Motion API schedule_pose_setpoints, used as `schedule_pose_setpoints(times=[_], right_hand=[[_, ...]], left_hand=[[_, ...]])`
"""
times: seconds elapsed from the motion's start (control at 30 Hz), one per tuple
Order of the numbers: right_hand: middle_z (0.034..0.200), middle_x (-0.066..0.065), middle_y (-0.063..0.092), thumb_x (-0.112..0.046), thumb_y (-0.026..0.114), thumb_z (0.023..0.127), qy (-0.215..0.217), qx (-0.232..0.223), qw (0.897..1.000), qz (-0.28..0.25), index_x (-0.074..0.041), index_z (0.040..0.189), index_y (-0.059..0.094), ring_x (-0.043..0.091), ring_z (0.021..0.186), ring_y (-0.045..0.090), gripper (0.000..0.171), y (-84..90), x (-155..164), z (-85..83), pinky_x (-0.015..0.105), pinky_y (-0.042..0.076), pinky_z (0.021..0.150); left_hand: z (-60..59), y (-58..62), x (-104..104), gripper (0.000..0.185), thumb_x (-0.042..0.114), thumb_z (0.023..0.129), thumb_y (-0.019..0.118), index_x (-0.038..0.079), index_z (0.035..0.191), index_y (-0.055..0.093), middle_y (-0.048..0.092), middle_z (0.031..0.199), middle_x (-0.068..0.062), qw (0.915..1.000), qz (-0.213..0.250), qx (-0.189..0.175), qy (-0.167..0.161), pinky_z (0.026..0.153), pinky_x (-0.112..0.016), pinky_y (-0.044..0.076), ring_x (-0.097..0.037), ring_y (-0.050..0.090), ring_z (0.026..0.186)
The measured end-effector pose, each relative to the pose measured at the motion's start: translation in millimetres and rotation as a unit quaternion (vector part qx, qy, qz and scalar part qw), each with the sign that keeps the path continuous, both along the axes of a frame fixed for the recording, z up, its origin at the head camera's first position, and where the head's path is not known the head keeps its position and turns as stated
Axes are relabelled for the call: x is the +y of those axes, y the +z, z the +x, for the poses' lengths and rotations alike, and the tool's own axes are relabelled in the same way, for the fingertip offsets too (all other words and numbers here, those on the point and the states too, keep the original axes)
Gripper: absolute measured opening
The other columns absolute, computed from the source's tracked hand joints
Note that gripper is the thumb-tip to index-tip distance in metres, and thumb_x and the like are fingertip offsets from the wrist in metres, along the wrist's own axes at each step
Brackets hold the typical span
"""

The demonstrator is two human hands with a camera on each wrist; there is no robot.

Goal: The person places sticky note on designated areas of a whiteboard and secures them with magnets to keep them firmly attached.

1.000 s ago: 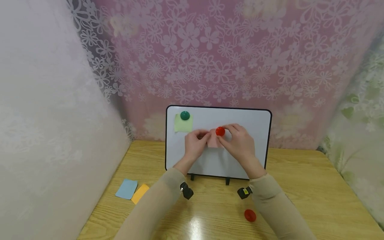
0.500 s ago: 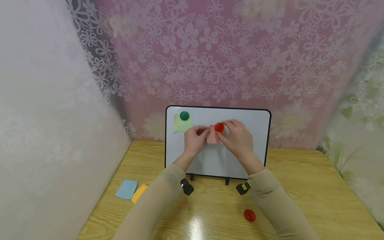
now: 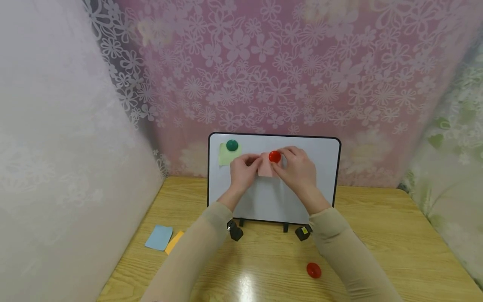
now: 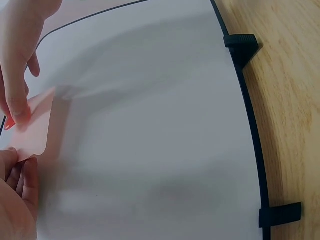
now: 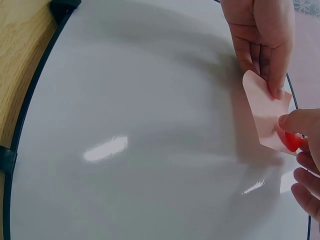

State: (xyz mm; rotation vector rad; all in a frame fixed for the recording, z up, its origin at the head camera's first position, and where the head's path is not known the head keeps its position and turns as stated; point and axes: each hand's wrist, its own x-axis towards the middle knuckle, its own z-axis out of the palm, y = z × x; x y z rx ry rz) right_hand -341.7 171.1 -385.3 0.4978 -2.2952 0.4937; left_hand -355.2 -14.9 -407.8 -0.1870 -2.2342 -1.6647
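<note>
A pink sticky note (image 3: 266, 167) is held up against the upper middle of the whiteboard (image 3: 241, 197). My left hand (image 3: 242, 171) pinches its left edge between thumb and fingers. In my right hand (image 3: 299, 170) a round red magnet (image 3: 274, 157) is gripped by thumb and fingertips, over the note's upper right part. The right wrist view shows the note (image 5: 265, 107) bowed, its lower edge standing off the board with a shadow beside it. To the left, a green magnet (image 3: 232, 145) sits on a light green sticky note (image 3: 228, 157) on the board.
A second red magnet (image 3: 314, 270) lies on the wooden table (image 3: 396, 247) near the right forearm. Blue (image 3: 159, 238) and orange (image 3: 174, 242) sticky notes lie at the left, the orange partly behind the left sleeve. Black feet (image 3: 285, 227) support the board before a flowered curtain (image 3: 271, 84).
Both hands have moved up the board together, carrying the pink note and red magnet higher and slightly left. The other notes and magnets have stayed in place.
</note>
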Motion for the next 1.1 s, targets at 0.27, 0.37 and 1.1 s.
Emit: schedule_pose_setpoints(times=[0.27,0.37,1.1], right_hand=[[0.117,0.015,0.074,-0.027,0.089,0.088,-0.008,0.004,1.000,0.001,-0.003,0.114,0.079,0.036,0.106,0.069,0.037,4.3,-6.7,-6.0,0.052,0.063,0.081],[0.117,0.015,0.074,-0.027,0.089,0.089,-0.013,0.004,1.000,0.002,-0.003,0.115,0.079,0.036,0.107,0.068,0.037,6.5,-8.8,-7.5,0.052,0.063,0.081],[0.119,0.015,0.073,-0.029,0.087,0.091,-0.038,-0.002,0.999,0.019,-0.003,0.117,0.080,0.036,0.108,0.067,0.037,13.9,-16.6,-13.9,0.051,0.063,0.084]], left_hand=[[-2.9,3.8,-0.7,0.019,0.024,0.103,0.077,0.009,0.113,0.083,0.078,0.098,0.001,0.9999,-0.008,0.011,0.006,0.074,-0.026,0.061,-0.016,0.067,0.085],[-2.8,5.3,0.0,0.019,0.023,0.103,0.076,0.009,0.113,0.083,0.078,0.097,0.000,0.9998,-0.011,0.015,0.008,0.073,-0.026,0.061,-0.016,0.067,0.084],[-4.0,11.8,1.9,0.019,0.022,0.103,0.076,0.008,0.113,0.083,0.078,0.099,-0.002,0.9997,-0.005,0.011,0.021,0.075,-0.025,0.061,-0.016,0.067,0.085]])
